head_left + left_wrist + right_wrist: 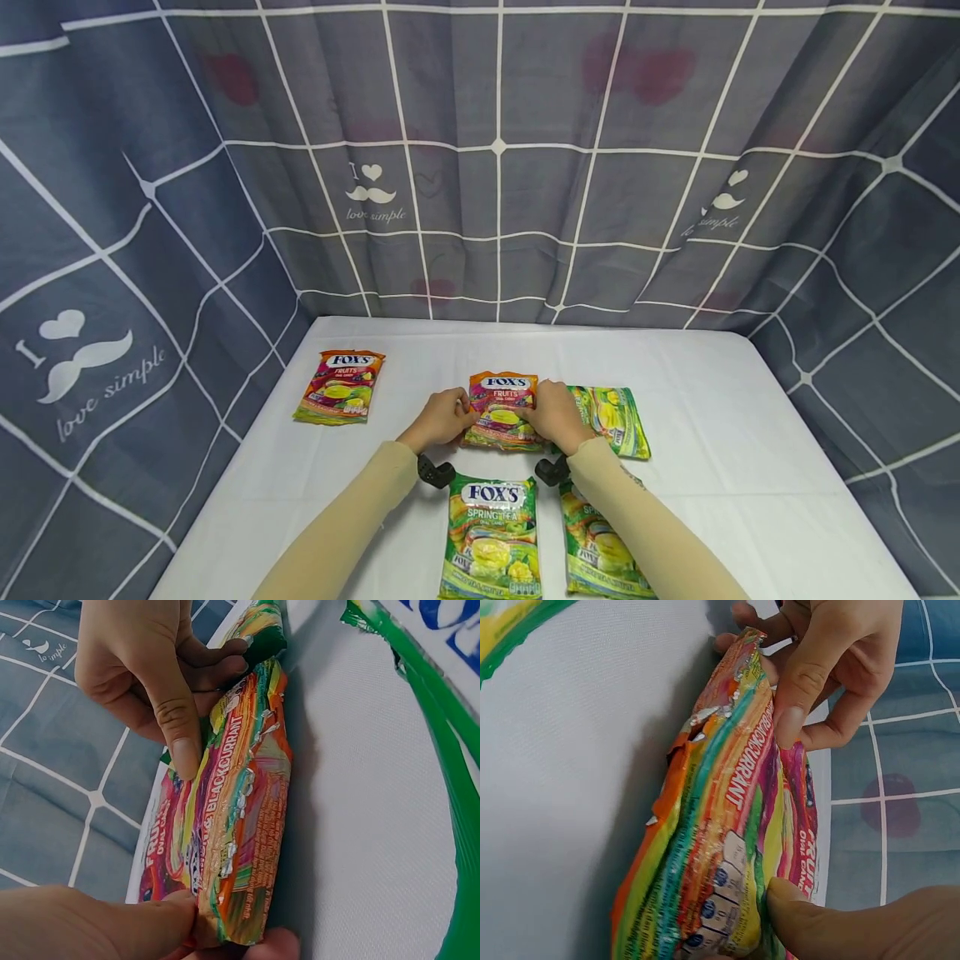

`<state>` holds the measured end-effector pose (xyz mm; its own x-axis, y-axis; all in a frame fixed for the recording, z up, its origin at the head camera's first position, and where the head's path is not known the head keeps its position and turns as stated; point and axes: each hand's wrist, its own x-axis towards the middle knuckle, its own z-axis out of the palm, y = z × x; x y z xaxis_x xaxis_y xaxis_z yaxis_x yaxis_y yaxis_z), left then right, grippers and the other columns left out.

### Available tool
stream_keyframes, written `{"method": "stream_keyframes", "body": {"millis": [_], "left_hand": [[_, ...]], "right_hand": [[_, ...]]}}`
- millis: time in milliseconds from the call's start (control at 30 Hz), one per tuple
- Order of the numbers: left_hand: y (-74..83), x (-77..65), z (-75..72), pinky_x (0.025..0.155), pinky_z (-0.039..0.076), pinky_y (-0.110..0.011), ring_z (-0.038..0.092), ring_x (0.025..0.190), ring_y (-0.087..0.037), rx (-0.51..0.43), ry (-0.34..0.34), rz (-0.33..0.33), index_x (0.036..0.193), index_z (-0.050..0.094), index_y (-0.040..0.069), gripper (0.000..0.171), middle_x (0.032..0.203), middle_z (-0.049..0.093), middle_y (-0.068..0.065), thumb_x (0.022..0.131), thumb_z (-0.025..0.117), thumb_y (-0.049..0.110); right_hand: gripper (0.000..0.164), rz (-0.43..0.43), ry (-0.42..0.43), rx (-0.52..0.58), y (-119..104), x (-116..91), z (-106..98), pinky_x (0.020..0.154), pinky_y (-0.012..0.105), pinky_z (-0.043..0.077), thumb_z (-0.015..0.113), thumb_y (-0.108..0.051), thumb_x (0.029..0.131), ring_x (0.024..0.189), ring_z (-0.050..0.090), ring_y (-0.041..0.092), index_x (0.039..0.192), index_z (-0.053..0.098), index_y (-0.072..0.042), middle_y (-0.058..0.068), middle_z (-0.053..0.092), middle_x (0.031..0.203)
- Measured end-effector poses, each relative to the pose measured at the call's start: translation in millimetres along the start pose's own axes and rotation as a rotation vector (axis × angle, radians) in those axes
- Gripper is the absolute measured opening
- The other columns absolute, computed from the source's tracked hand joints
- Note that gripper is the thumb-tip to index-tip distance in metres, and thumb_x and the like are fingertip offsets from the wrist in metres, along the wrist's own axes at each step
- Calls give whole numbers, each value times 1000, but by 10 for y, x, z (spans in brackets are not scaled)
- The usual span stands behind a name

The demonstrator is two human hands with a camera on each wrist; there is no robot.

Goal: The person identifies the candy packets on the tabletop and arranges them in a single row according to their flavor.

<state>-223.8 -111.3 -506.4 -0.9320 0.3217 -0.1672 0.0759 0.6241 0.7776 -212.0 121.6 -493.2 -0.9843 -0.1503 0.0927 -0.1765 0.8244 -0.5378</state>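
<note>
Between my two hands, an orange and purple Fox's Fruits candy bag (501, 410) lies near the middle of the white table. The left hand (444, 416) pinches its left edge, with thumb on top and fingers underneath. On the opposite edge, the right hand (557, 415) grips the same bag, its thumb (799, 907) pressed on the printed front. Close beside the right hand is a green candy bag (611, 421), partly covered by that hand. Nearer the body lies a green Fox's Spring Tea bag (491, 542).
Another Spring Tea bag (600, 550) is partly hidden under the right forearm. A second Fox's Fruits bag (341, 387) lies at the back left of the white table (720, 417). Dark checked curtains (465, 192) enclose the back and sides.
</note>
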Motion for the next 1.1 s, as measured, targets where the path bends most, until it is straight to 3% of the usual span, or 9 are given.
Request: {"method": "stream_keyframes", "body": {"millis": [200,433,867,1100], "left_hand": [[-9,4,-4,47,44,-23,58,46,-16,12,-1,-3,104,59,4,15,68,64,-4,108,72,12],[10,2,-39,47,50,-26,62,48,-18,17,-16,15,104,59,4,15,68,65,-5,109,71,11],[-11,-64,-146,52,47,-26,65,49,-23,16,1,47,105,60,3,14,71,65,-5,107,73,10],[-2,-101,-263,55,60,-42,67,53,-27,-6,11,53,106,61,3,14,75,67,-6,107,73,9]], "right_hand": [[47,12,9,20,5,16,10,46,28,36,90,-21,94,44,49,17,65,57,-6,4,51,52],[54,26,11,41,0,19,-4,46,27,33,91,-19,94,42,43,14,57,53,-9,1,46,47],[54,19,-4,107,-94,7,-4,45,26,32,90,-17,94,42,40,12,57,52,-11,-2,45,48],[49,-1,7,131,-180,36,-14,44,25,31,90,-16,94,42,42,12,58,58,-7,0,51,49]]}}
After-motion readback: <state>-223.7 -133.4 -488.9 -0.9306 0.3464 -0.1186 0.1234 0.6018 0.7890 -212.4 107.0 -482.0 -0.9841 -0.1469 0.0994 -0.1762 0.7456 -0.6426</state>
